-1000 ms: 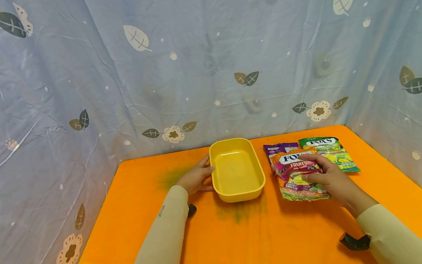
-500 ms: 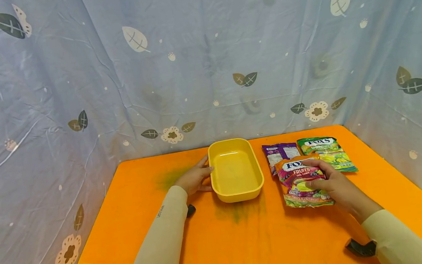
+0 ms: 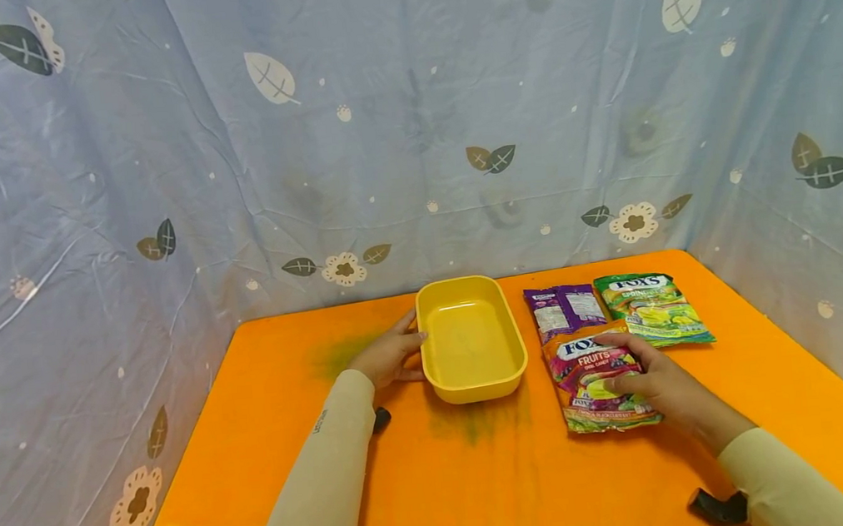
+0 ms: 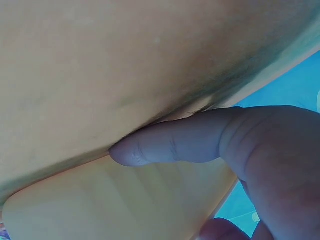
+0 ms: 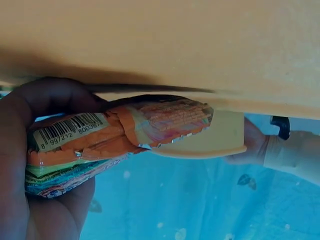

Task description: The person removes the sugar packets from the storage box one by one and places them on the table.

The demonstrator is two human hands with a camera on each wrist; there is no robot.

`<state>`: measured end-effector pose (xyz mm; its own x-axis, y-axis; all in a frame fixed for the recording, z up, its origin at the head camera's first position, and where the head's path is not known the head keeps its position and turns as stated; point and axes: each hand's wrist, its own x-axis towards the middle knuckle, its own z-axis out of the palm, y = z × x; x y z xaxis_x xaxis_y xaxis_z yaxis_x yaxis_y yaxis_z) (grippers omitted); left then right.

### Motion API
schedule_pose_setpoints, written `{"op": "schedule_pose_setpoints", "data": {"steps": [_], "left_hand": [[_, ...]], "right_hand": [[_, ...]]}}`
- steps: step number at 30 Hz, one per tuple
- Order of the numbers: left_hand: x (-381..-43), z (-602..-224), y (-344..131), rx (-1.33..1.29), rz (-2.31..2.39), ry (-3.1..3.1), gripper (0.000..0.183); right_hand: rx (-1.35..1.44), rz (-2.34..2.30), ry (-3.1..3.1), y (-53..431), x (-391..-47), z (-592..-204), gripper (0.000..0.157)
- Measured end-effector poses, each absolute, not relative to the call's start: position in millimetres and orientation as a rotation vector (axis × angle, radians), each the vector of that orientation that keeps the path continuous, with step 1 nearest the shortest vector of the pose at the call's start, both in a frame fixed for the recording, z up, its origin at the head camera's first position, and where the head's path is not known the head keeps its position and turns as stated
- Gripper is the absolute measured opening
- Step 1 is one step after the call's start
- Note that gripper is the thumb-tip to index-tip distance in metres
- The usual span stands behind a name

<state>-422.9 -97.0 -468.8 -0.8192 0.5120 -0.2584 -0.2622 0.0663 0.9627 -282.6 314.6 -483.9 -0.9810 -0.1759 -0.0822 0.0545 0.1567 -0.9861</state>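
Observation:
My left hand (image 3: pixel 390 357) holds the left side of a yellow rectangular tub (image 3: pixel 478 393), with a fingertip at its rim. In the left wrist view, a straight finger (image 4: pixel 170 145) lies along the tub's wall (image 4: pixel 115 200), close to the tabletop. My right hand (image 3: pixel 662 388) grips the right side of an orange and magenta candy bag (image 3: pixel 578 379) marked "FOX'S FRUITS", low over the table. The right wrist view shows that bag (image 5: pixel 125 130) edge-on between thumb and fingers. Behind it lie a purple candy packet (image 3: pixel 564 309) and a green Fox's candy bag (image 3: pixel 655 309).
An orange cloth (image 3: pixel 487 491) covers the table. Blue-grey curtain (image 3: pixel 380 133) with leaf prints closes off the back and both sides. Black strap ends stick out at the left wrist (image 3: pixel 381 419) and right wrist (image 3: pixel 717 509). The tub holds nothing visible.
My right hand has drawn the orange candy bag toward me, and more of the purple packet shows behind it. The left hand and the tub have stayed in place.

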Motion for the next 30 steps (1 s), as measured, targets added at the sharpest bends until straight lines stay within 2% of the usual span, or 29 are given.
{"op": "schedule_pose_setpoints", "data": {"steps": [16, 30], "left_hand": [[-427, -472, -97, 0.236, 1.815, 1.793, 0.067], [-422, -468, -97, 0.285, 1.785, 1.874, 0.078]], "right_hand": [[-0.011, -1.65, 2.495, 307, -276, -478, 0.067], [-0.057, -1.355, 2.818, 305, -263, -459, 0.059]]}}
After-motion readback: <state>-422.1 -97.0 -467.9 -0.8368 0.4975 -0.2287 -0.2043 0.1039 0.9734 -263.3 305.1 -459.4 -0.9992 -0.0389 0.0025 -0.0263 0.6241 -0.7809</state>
